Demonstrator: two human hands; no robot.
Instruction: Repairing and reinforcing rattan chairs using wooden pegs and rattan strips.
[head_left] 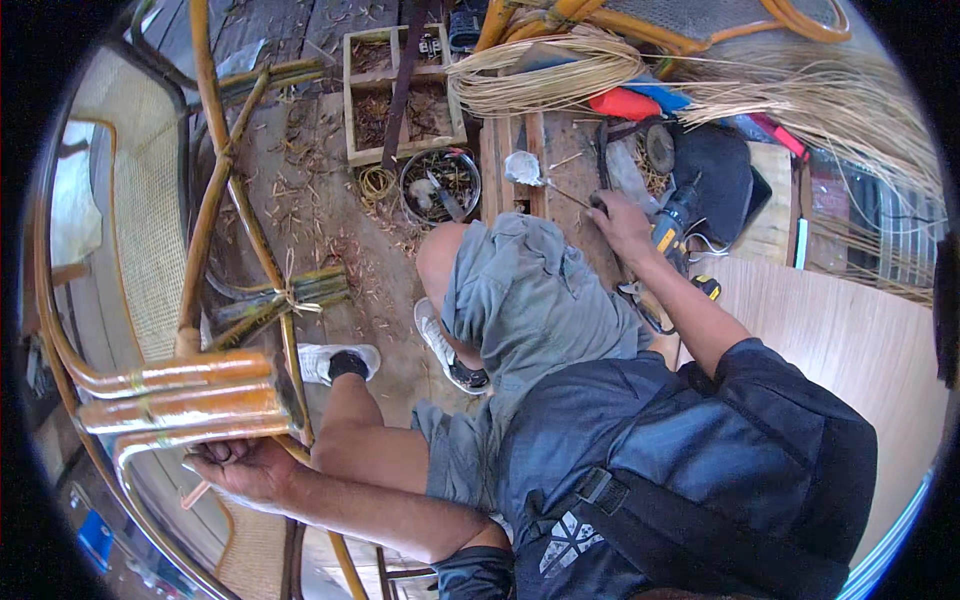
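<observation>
At the left, my left hand has its fingers curled against the lower edge of a glossy rattan chair frame, where several bent orange-brown poles lie side by side. The fingertips are partly hidden by the lowest pole. My right hand is closed around the end of a thin stick, over a wooden bench at upper centre. The stick's far end meets a small white paste-covered cup or lump; I cannot make out which.
A power drill lies just right of my right hand. Coiled cane strands rest on the wooden bench. A round tin and a divided wooden box stand on the shaving-strewn floor. A pale board lies at right.
</observation>
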